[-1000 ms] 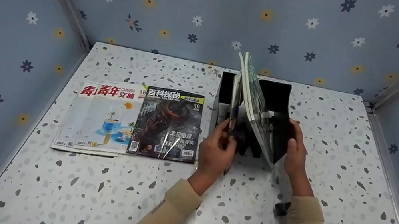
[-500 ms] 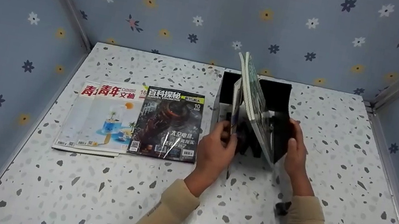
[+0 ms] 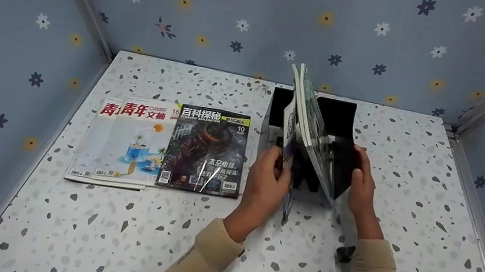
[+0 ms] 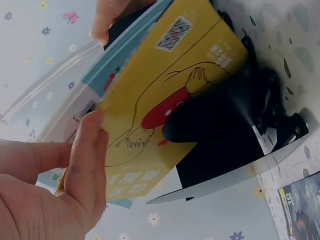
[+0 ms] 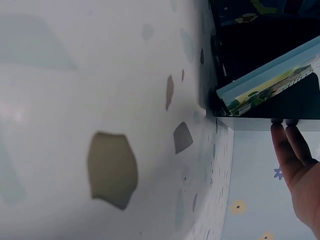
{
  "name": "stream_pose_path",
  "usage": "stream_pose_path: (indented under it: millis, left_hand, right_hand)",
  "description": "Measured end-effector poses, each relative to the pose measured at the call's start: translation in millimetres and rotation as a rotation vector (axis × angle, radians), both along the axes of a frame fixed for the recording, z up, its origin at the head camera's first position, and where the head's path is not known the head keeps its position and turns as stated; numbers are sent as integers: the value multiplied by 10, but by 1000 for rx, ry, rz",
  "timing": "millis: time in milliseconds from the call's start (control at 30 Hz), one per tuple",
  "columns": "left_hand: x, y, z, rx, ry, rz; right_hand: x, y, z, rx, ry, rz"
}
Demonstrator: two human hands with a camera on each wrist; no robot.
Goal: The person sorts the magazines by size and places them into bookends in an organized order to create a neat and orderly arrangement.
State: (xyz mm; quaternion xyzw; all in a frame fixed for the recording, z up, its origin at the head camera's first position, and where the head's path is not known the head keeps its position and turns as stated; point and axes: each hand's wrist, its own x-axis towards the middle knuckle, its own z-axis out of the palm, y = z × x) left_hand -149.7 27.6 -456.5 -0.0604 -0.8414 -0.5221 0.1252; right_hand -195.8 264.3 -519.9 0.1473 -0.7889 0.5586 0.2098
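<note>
A black magazine holder stands at the right of the table in the head view. My left hand pinches a magazine by its near edge at the holder's left side. In the left wrist view, that magazine has a yellow cover with a red-bodied cartoon figure. My right hand rests against the holder's right outer wall, and the right wrist view has its straight fingertips touching that wall. Beside the pinched magazine, thicker magazines lean slanted inside the holder.
Left of the holder lies a dark magazine, partly over white-covered magazines that overlap. A small black object is near my right sleeve. Flower-patterned panels enclose the table at the back and sides.
The pinched magazine has come out a little towards me and turned so more of its cover shows. My left hand shifted slightly with it. The right hand stayed at the holder's wall.
</note>
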Motion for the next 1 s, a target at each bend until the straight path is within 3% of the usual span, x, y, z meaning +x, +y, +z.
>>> stream_pose_path:
  millis: [267, 433, 667, 1000]
  left_hand:
    - [-37, 90, 59, 3, 104, 12]
    - [-171, 117, 65, -32, 174, 34]
    - [-377, 144, -119, -108, 228, 81]
    - [-443, 202, -363, -199, 352, 116]
  right_hand:
    - [-3, 6, -39, 2, 32, 0]
    - [-16, 9, -24, 22, 38, -15]
    - [-19, 20, -7, 27, 20, -23]
    - [-22, 13, -20, -2, 31, 12]
